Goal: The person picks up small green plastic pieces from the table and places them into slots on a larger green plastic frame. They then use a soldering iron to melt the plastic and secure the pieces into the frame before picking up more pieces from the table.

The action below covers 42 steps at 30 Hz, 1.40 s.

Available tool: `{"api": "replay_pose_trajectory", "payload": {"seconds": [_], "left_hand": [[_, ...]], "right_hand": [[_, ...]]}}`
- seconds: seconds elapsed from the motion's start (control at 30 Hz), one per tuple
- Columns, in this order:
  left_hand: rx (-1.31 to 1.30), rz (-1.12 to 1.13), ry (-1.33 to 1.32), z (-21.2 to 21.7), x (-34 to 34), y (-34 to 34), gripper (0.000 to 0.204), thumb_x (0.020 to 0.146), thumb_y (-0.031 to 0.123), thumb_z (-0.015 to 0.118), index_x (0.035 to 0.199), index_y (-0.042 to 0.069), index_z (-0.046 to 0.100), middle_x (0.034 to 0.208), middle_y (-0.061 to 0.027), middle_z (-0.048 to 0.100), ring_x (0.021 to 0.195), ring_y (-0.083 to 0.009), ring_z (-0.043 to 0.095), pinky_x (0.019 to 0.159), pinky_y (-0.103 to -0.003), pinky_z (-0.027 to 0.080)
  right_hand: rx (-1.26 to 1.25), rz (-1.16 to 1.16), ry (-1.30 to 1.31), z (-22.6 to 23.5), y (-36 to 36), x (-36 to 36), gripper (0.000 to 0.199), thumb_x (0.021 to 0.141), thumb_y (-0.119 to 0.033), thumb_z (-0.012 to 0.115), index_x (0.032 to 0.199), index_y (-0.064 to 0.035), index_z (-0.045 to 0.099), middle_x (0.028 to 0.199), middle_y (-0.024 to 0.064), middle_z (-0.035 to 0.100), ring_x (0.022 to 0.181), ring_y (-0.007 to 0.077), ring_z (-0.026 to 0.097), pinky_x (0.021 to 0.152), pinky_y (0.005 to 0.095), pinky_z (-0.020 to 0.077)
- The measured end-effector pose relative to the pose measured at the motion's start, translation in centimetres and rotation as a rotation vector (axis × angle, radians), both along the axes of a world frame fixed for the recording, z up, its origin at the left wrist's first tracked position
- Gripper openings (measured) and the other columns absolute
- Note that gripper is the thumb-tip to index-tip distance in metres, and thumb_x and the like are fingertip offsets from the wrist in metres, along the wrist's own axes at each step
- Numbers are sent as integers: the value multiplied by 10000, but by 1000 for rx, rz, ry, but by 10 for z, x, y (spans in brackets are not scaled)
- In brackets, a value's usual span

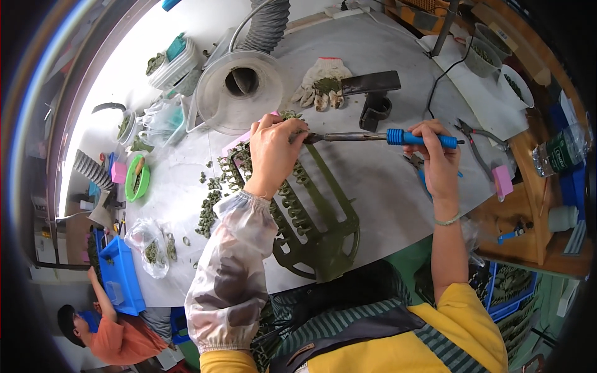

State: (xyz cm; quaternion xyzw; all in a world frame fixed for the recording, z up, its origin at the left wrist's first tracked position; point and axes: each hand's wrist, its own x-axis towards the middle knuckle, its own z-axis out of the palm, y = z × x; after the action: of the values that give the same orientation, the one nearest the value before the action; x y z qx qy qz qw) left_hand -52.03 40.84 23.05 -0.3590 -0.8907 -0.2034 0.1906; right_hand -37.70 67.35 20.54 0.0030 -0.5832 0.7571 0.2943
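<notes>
My right hand [435, 149] is closed round the blue ribbed handle [413, 138] of a tool like a soldering iron, its long metal shaft [351, 137] pointing left. The darkened tip meets the fingertips of my left hand [275, 146], which are pinched together. Whatever they pinch is hidden. Below and behind that hand lies a dark green frame [326, 242] with long parallel bars. Rows of small green looped pieces [298, 214] line some of the bars. A pink block [233, 148] shows partly under the frame's far end. Loose small green pieces [210, 208] lie left of it.
A clear round hood [211, 93] with a grey duct [268, 28] stands at the back. A stained glove [323, 81] and a dark holder [375, 112] lie beyond the tool. Pliers [476, 149] are at right. A green basket [138, 177], blue bin [121, 273] and another person [118, 332] are left.
</notes>
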Motion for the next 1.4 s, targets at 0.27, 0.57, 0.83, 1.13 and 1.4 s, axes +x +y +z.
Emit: {"api": "replay_pose_trajectory", "payload": {"seconds": [0.27, 0.57, 0.83, 1.13, 1.4], "left_hand": [[-34, -10, 4, -1, -5, -15, 169, 794, 195, 772, 947, 129, 741, 872, -26, 722, 941, -231, 603, 879, -369, 422], [439, 424, -666, 2, -16, -269, 169, 929, 116, 644, 1047, -2, 667, 882, -36, 680, 784, -95, 624, 699, -247, 517], [-33, 1234, -732, -60, 65, -379, 357, 833, 334, 789, 921, -1, 699, 802, -111, 729, 666, -207, 706, 670, -332, 552], [469, 943, -506, -90, 68, -376, 216, 880, 170, 730, 997, 6, 653, 851, -43, 673, 760, -121, 606, 684, -263, 496], [-45, 551, -309, -73, 77, -355, 419, 752, 13, 690, 1167, 66, 674, 1149, -119, 669, 957, -285, 645, 875, -375, 527]], "right_hand": [[50, -20, 51, 8, 10, 11, 162, 988, -119, 571, 932, 16, 641, 963, 103, 650, 722, 161, 658, 669, 288, 574], [26, -145, -57, -5, 48, 37, 200, 982, -208, 599, 918, -20, 621, 1058, 102, 619, 694, 125, 616, 651, 248, 522], [69, -168, -84, -5, 54, 49, 191, 994, -210, 587, 922, -34, 598, 1097, 100, 589, 708, 121, 612, 680, 235, 517], [117, -131, -55, 5, 46, 55, 206, 1008, -208, 574, 926, -21, 601, 1104, 105, 591, 725, 110, 611, 690, 235, 533], [149, -146, -39, 11, 45, 61, 205, 1015, -201, 559, 947, -15, 613, 1116, 113, 591, 733, 109, 615, 695, 229, 535]]}}
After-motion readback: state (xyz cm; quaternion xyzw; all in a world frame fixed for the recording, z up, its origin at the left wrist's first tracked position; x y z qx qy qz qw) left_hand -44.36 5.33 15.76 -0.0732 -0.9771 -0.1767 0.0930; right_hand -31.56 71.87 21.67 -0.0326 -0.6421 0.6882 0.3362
